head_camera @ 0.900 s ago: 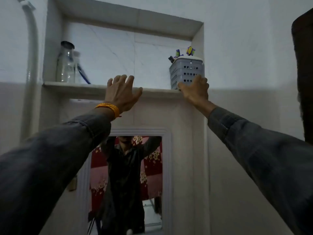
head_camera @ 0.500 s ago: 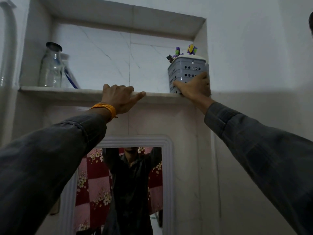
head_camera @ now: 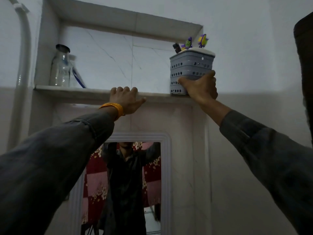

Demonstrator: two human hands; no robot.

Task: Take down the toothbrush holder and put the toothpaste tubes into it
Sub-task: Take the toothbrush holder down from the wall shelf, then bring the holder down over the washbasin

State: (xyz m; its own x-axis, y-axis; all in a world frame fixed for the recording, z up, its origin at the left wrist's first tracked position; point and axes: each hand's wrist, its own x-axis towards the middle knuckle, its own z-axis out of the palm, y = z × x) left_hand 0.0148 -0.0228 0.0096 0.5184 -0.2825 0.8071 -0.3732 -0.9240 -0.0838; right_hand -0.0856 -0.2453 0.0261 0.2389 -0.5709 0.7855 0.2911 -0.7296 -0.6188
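A grey perforated toothbrush holder (head_camera: 190,68) stands at the right end of a high wall niche, on its marble shelf (head_camera: 76,91). Colourful brush tops (head_camera: 202,40) poke out of it. My right hand (head_camera: 200,88) is wrapped around the holder's lower part, thumb across the front. My left hand (head_camera: 126,100), with an orange band at the wrist, grips the shelf's front edge near the middle, fingers curled over the lip. No toothpaste tubes show.
A clear glass bottle (head_camera: 60,67) and a blue-handled item (head_camera: 78,78) stand at the left end of the niche. A white pipe (head_camera: 23,53) runs down the left wall. Below the shelf hangs a framed mirror (head_camera: 125,185). A dark edge (head_camera: 304,65) juts in at right.
My right hand has closed further around the holder. My left hand dropped from an open reach onto the shelf edge and curled over it.
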